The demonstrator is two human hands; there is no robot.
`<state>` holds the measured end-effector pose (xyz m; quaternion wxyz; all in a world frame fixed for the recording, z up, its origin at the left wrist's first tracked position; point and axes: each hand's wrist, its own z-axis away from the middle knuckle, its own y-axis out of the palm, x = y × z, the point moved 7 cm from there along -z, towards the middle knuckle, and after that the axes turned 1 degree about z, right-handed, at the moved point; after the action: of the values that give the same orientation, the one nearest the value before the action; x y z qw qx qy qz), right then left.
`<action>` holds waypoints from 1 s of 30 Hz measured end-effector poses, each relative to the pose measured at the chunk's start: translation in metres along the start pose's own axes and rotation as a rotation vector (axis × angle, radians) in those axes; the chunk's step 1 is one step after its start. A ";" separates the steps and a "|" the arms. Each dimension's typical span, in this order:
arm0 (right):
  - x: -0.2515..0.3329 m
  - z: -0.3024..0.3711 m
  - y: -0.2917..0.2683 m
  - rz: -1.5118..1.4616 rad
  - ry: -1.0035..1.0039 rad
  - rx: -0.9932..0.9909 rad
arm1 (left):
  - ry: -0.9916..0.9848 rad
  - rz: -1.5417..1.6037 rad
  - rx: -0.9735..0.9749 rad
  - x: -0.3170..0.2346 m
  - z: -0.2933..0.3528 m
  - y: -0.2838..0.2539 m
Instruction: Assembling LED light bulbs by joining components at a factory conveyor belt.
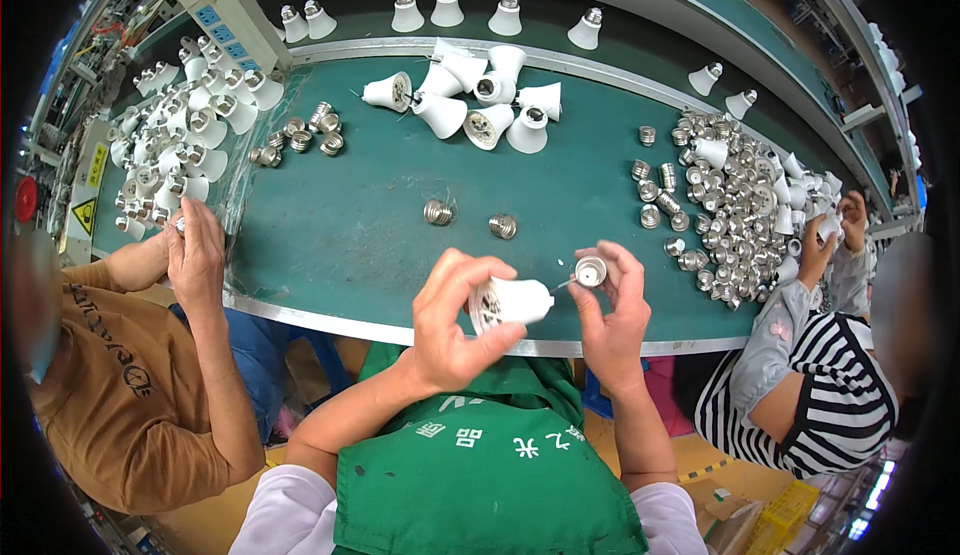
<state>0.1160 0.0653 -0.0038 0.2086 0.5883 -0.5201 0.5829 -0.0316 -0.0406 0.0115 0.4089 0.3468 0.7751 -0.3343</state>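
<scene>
My left hand (455, 320) is closed around a white bulb housing (520, 302), which lies on its side with its wide end to the left and its narrow end toward my other hand. A thin wire stretches from that narrow end toward the right. Between thumb and fingers, my right hand (615, 305) grips a silvery metal screw cap (590, 272), its open mouth facing up. Housing and cap are a short gap apart, above the near edge of the green table. Two loose screw caps, one (437, 212) left and one (502, 226) right, lie just beyond my hands.
White housings (440, 113) are heaped at the table's far middle. A small group of caps (300, 139) sits left, a large cap pile (715, 205) right. Capped bulbs stand on the dark belt (450, 23) behind. Co-workers' hands (197, 255) work on both sides.
</scene>
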 end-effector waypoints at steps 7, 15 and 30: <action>0.007 0.002 0.004 -0.008 -0.124 -0.016 | 0.321 -0.127 -0.036 -0.041 -0.008 0.008; 0.021 0.003 0.007 0.026 -0.225 -0.001 | 0.347 -0.176 -0.023 -0.039 -0.011 0.015; 0.038 0.002 0.013 -0.030 -0.212 0.249 | -0.401 0.537 0.057 0.033 0.008 0.011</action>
<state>0.0969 0.0448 0.0254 0.0869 0.6756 -0.4541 0.5743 -0.0339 -0.0324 -0.0227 0.6171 0.4772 0.5504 -0.2977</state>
